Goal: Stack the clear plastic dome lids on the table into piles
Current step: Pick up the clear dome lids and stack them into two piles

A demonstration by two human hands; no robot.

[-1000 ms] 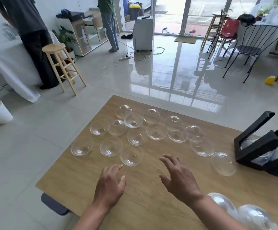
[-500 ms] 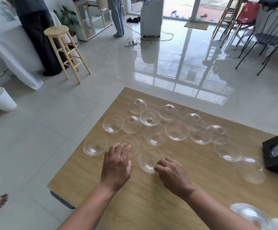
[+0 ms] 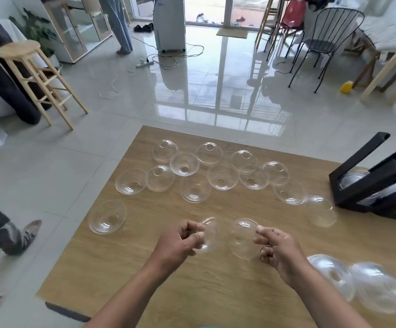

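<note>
Now lifted off table (image 3: 112, 275): left hand (image 3: 180, 242) pinching one dome lid (image 3: 207, 235), right hand (image 3: 277, 247) pinching another lid (image 3: 243, 237). Thin rim grips; could slip or misalign when nesting.

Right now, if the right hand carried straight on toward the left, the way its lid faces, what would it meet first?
Probably the lid in the left hand: the right hand holds its lid facing it, apart, though depth is unclear.

dome lids on table (image 3: 222, 176): 13 | held lids (image 3: 243, 237): 2 | stools (image 3: 18, 49): 1
</note>
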